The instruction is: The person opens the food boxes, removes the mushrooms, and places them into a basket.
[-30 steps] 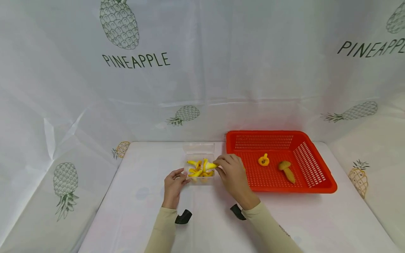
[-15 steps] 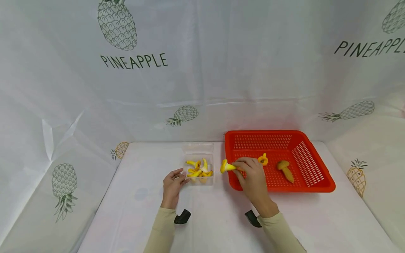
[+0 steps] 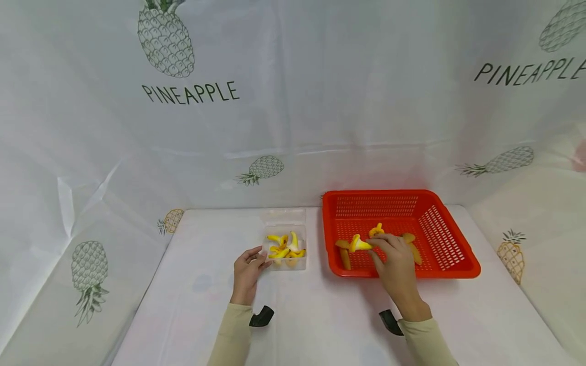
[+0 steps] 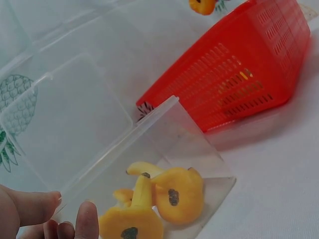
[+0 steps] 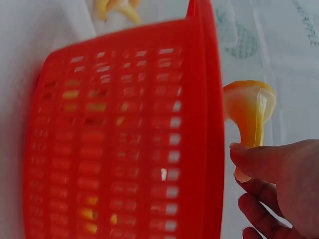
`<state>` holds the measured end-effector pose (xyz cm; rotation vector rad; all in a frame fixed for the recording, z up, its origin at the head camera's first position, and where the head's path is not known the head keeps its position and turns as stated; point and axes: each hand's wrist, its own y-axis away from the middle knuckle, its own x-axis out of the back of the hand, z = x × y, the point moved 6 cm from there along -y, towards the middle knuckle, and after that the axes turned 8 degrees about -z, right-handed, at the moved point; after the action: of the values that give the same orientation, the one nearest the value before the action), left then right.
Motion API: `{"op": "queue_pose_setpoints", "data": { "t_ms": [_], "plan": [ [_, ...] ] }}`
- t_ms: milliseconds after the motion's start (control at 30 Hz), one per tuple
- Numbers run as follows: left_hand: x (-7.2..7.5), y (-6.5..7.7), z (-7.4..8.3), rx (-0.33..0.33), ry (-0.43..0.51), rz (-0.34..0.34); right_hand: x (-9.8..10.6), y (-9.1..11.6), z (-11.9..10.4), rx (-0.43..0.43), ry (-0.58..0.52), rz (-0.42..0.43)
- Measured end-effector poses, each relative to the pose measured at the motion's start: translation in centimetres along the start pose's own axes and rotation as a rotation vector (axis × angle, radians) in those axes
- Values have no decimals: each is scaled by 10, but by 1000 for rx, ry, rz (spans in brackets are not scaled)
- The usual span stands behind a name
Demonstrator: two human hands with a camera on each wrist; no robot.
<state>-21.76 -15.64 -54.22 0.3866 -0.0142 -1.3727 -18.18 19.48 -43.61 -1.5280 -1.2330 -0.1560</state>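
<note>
Right hand (image 3: 398,264): I am pinching a yellow, trumpet-shaped mushroom (image 3: 359,244) by its stem.
Held mushroom: hanging over the 8 o'clock side of a red perforated plastic basket (image 3: 441,273); not yet set down.
Left hand (image 3: 247,272): I am pinching a clear, hinged plastic box (image 3: 299,264), lid up, near its 8 o'clock corner.
Box: lying at the basket's 9 o'clock, holding several yellow mushrooms (image 3: 281,253).
Basket: holding two tan mushrooms (image 3: 345,259), one small orange-yellow mushroom (image 3: 377,230).
Progress, judged: partway; the held piece is awaiting release.
</note>
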Motion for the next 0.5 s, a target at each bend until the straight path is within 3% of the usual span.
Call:
{"op": "queue_pose_setpoints", "data": {
  "t_ms": [500],
  "plan": [
    [-1,2,0,-20,12,-15,12,15,28,-87,69,-50]
  ]
}}
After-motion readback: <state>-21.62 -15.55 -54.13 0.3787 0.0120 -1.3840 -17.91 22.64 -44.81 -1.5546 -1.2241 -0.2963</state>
